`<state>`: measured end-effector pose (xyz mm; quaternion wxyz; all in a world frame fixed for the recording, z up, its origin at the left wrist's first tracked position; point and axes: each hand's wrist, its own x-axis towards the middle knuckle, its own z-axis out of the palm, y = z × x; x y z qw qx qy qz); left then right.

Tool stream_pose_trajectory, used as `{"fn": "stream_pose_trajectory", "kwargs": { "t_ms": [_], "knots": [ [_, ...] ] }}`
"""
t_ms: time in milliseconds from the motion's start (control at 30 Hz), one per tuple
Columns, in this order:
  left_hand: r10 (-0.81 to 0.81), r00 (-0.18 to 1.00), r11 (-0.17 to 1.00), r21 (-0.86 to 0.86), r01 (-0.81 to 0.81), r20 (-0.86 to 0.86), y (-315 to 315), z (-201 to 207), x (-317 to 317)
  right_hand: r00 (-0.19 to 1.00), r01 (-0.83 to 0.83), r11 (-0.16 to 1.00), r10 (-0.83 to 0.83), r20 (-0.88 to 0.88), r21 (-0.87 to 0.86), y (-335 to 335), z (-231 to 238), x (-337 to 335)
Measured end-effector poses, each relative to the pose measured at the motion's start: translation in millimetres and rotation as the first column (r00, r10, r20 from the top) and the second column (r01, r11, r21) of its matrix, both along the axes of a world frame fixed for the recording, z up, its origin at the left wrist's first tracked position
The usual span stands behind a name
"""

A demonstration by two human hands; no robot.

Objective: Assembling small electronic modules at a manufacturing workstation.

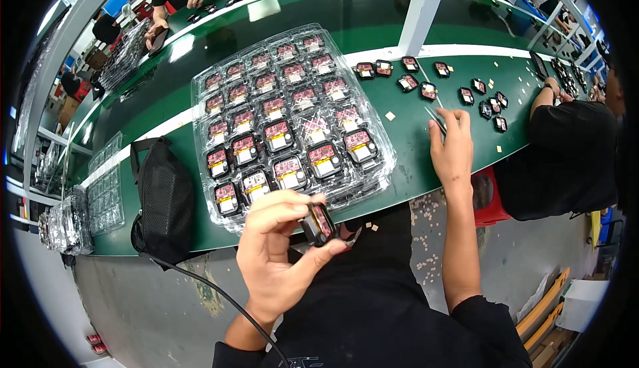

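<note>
Between the thumb and fingers of my left hand is a small black watch-like case, tilted on edge, with a red circuit board inside. My left hand is in front of the near edge of a stack of clear plastic trays. Rows of similar black cases with red boards and silvery-white parts sit in the top tray's pockets. My right hand is over the green table right of the trays, closed on thin metal tweezers that point away from me. Loose cases lie beyond the tweezers' tips.
A black mesh bag stands left of the trays, with more clear trays beyond it. A cable runs past my left forearm. A white post rises at the far edge. Co-workers sit at the right and across the table.
</note>
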<state>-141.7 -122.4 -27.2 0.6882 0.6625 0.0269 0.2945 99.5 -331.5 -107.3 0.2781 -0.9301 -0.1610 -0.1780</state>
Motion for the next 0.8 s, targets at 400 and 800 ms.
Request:
{"fn": "stream_pose_trajectory", "kwargs": {
  "t_ms": [400, 800],
  "knots": [
    [0.466, 0.876, 0.502, 0.852, -0.149, -0.121, 48, 20, 101, 0.988, -0.048, 0.986, 0.024, -0.151, -0.16, 4, -3, 12],
    [0.382, 0.924, 0.337, 0.926, -0.17, 0.031, 40, 3, 87, 0.99, -0.086, 0.99, 0.072, -0.118, -0.113, -6, 1, -19]
  ]
}}
